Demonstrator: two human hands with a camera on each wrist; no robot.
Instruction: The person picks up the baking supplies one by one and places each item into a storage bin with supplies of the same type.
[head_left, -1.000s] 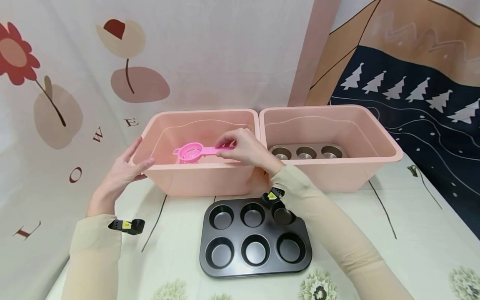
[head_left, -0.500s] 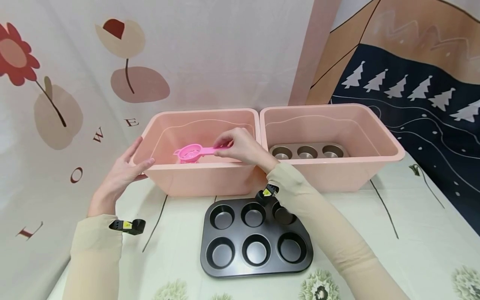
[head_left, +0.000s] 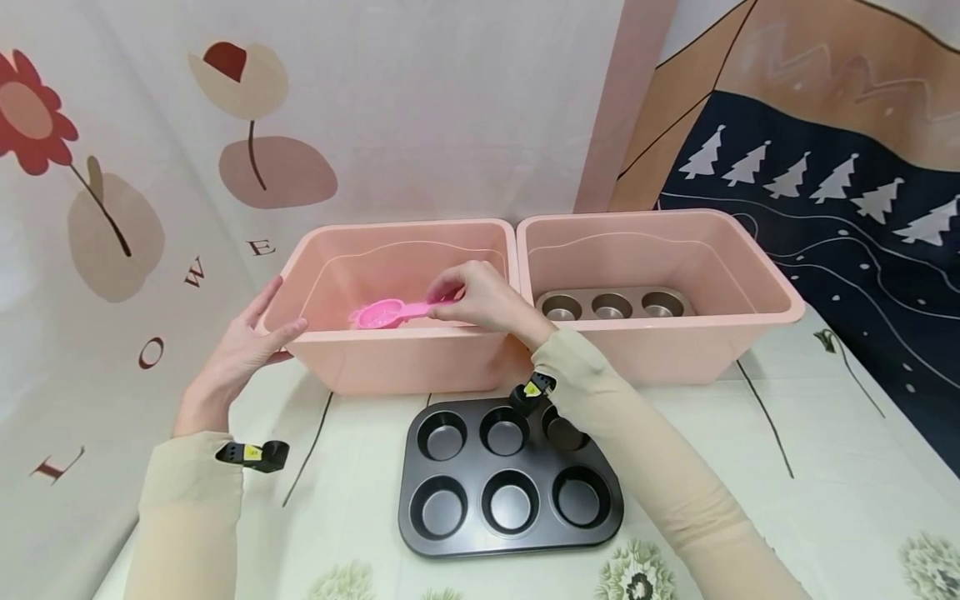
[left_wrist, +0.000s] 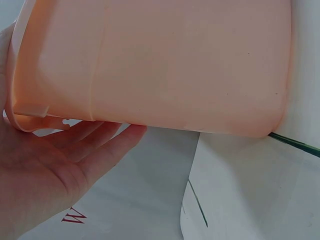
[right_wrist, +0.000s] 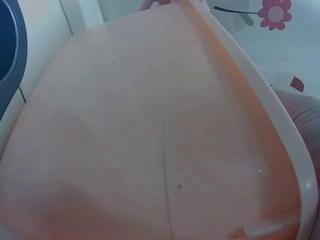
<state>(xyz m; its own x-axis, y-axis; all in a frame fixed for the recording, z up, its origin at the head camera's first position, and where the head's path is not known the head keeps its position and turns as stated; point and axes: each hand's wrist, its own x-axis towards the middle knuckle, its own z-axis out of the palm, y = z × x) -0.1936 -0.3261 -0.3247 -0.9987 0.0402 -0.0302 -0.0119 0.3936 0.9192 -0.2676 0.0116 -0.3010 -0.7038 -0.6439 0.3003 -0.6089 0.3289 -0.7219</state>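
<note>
My right hand [head_left: 480,296] pinches the handle of a pink egg separator [head_left: 381,314] inside the left pink bin [head_left: 397,360]. The separator's round cup points left, low behind the bin's front rim. At this bin's left end, my left hand [head_left: 243,346] holds the rim corner, thumb over the front edge. In the left wrist view, the fingers [left_wrist: 112,150] lie along the bin's outside. The right wrist view mostly shows the bin's outer wall [right_wrist: 130,125], and the separator is hidden there.
A second pink bin [head_left: 667,350] adjoins on the right, holding a brownish muffin pan [head_left: 627,304]. A dark muffin pan [head_left: 510,529] lies in front of the bins, partly under the right forearm. A printed cloth [head_left: 450,100] hangs behind.
The egg separator's cup has dropped slightly and tilted inside the left bin. My right hand has shifted a little left. The left hand stays on the rim.
</note>
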